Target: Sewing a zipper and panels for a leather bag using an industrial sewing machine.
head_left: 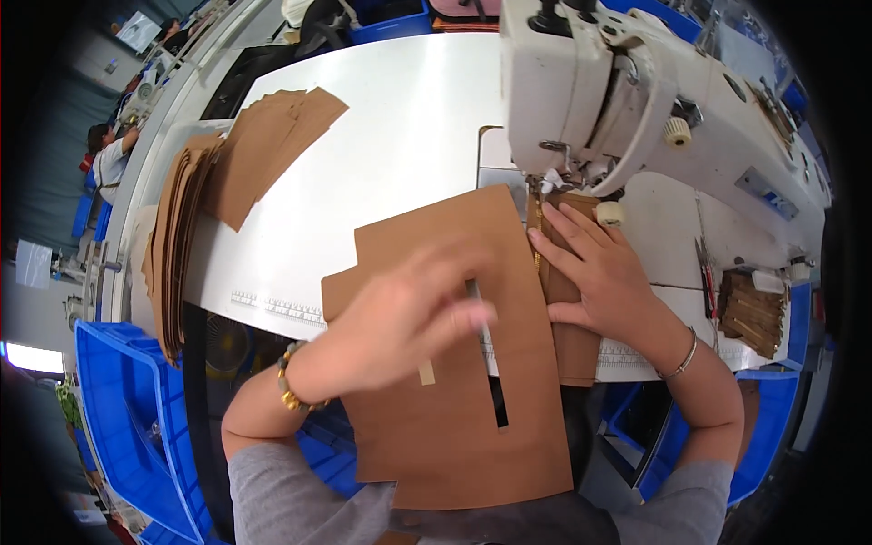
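A large brown panel (463,454), leather-like with notched corners and a long narrow slot, lies over the table's front edge and hangs toward my lap. Above it is my left hand (391,313), blurred by motion, thumb and fingers apart and nothing visible between them. My right hand (590,263) rests flat with spread fingers on a narrower brown piece (574,350) beside the panel. That piece runs up under the needle area of a white sewing machine (581,100). A yellowish strip (538,236) shows along the seam between the two pieces.
Stacked brown pieces (182,236) overhang the white table (400,109) at left, with more fanned pieces (272,145) beside them. Blue bins (136,418) flank me. At right lie tweezers (705,272) and a bundle of small brown strips (752,313). Another person (111,159) works far left.
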Available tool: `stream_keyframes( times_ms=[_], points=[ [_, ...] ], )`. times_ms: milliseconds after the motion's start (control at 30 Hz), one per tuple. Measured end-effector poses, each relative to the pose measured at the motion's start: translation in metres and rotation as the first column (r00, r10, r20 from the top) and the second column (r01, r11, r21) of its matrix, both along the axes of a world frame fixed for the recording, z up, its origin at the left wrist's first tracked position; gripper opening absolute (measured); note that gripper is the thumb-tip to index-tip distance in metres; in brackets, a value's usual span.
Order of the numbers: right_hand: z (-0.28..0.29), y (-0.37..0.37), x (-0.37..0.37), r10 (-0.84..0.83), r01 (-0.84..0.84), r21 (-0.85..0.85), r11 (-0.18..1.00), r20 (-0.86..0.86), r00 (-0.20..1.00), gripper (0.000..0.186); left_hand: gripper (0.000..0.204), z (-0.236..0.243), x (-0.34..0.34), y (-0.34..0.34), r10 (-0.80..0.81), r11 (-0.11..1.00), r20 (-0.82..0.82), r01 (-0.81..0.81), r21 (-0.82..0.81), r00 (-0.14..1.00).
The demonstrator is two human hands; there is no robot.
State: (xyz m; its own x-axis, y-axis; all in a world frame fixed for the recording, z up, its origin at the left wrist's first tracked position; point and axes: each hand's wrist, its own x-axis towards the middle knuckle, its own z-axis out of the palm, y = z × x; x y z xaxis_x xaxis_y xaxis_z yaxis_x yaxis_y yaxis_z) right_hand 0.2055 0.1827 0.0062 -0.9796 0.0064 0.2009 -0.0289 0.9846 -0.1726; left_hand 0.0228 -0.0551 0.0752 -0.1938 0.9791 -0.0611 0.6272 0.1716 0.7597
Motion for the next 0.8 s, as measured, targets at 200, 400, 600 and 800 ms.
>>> stream_keyframes(
  times_ms=[200,400,600,800],
  points=[
    [0.0,-0.005,0.0,0.041,-0.043,-0.032,0.999,-0.045,0.998,0.089,0.029,-0.045,-0.046,0.038,0.345,0.931,-0.217,-0.362,-0.047,0.913],
    [-0.005,-0.001,-0.001,0.049,-0.05,-0.017,0.999,-0.078,0.996,0.088,0.025,-0.032,-0.028,0.04,0.295,0.951,-0.073,-0.285,0.119,0.953],
    [-0.007,0.001,-0.003,0.049,-0.051,-0.015,0.999,-0.103,0.993,0.086,0.027,-0.03,-0.029,0.045,0.317,0.948,-0.208,-0.313,0.057,0.925],
    [-0.013,0.0,-0.003,0.027,-0.026,0.01,1.0,-0.114,0.993,0.085,0.019,-0.034,-0.02,0.042,0.219,0.966,0.038,-0.222,0.132,0.975]
  ],
)
